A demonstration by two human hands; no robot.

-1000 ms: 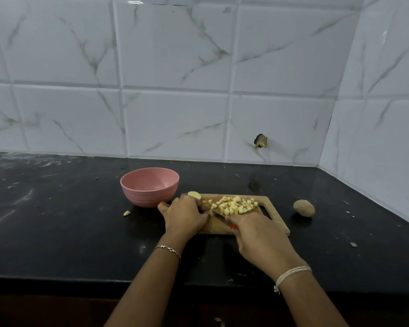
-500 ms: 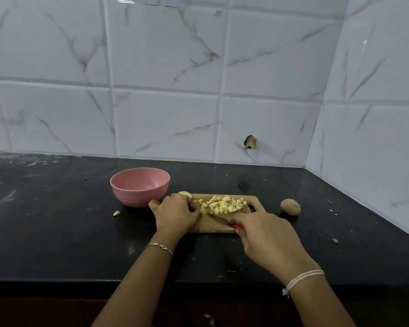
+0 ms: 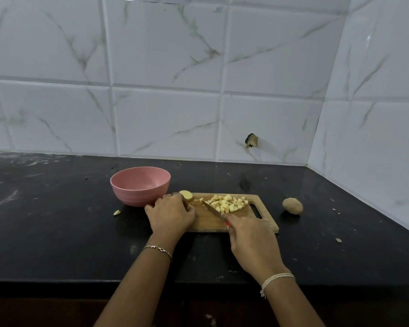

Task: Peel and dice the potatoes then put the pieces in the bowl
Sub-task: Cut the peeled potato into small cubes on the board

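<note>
Wooden cutting board (image 3: 210, 224) lies on the black surface (image 3: 57, 232) under both our hands. Our right hand (image 3: 250, 241) grips the red handle of a knife (image 3: 213, 210), and the blade angles forward and left from that hand, its tip beside a pile of diced potato (image 3: 229, 204) just beyond the fingers. Our left hand (image 3: 170, 215) rests curled on the board's left end. A peeled potato chunk (image 3: 186, 195) sits at its fingertips, and we cannot tell whether they hold it. A pink bowl (image 3: 139, 186) stands just beyond and left of the left hand, touching it. A whole unpeeled potato (image 3: 292, 205) lies on the surface, right of the right hand, off the board. A small potato scrap (image 3: 117, 212) lies left of the left hand.
</note>
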